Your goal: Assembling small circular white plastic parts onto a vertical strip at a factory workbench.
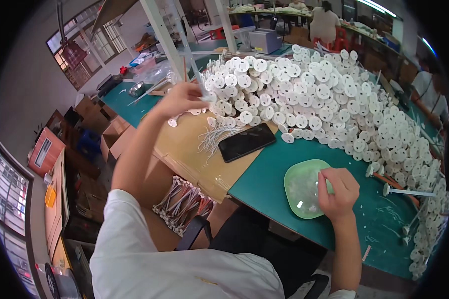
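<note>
My left hand (183, 99) reaches out at the near-left edge of a big heap of white round discs on stems (284, 89). Its fingers are bent together around a blurred whitish bit that I cannot make out. Over the right side of a light green bowl (292, 204), my right hand (340, 192) is closed in a pinch; what lies between its fingertips is too small to tell. Small clear or whitish bits lie in the bowl. Between the hands, a black phone (247, 142) lies partly on brown cardboard (184, 149), beside loose white strings (215, 139).
The green tabletop (264, 172) carries the heap, which curves around to the right. White-headed stems (409, 192) stick out there. Below the cardboard, bundled stems (182, 207) fill a box. A grey box (265, 41) stands behind the heap. Another person (325, 24) sits far back.
</note>
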The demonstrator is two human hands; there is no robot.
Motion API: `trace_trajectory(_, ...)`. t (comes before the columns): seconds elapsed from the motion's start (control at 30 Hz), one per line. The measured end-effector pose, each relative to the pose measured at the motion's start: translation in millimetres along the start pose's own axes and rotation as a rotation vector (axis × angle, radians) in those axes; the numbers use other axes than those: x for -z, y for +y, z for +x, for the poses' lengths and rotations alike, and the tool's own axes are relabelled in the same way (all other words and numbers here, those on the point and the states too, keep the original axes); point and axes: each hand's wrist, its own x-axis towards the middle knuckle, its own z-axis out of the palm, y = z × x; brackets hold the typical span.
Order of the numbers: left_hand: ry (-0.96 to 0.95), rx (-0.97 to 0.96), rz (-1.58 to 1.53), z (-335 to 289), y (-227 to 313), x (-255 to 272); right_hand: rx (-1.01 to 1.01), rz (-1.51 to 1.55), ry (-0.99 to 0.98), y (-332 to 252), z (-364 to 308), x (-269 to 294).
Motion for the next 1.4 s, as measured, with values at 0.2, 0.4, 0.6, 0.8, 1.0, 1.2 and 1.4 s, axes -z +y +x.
trace_trajectory(0.2, 0.087, 0.286, 0.129, 27, -88, 108, 0.128, 0.563, -0.265, -95, 79, 23)
trace_trajectory(0.4, 0.312, 0.304, 0.019, 52, -127, 127, 0.199, 0.509, -0.485, -114, 101, 28)
trace_trajectory(0.6, 0.417, 0.327, 0.824, 68, -132, 120, 0.094, 0.404, -0.332, -92, 77, 31)
trace_trajectory(0.8, 0.459, 0.25, 0.888, 65, -142, 108, -0.047, 0.069, -0.259, -34, 16, 28)
trace_trajectory(1.0, 0.335, -0.035, 1.237, 63, -115, 38, -0.29, -0.194, -0.219, -11, -74, 63)
trace_trajectory(1.2, 0.029, 0.076, 1.152, 70, -111, 52, -0.731, -0.178, 0.051, 5, -112, 76)
trace_trajectory(1.4, 0.008, -0.027, 0.82, 91, -142, 85, -0.786, -0.333, -0.061, 4, -92, 59)
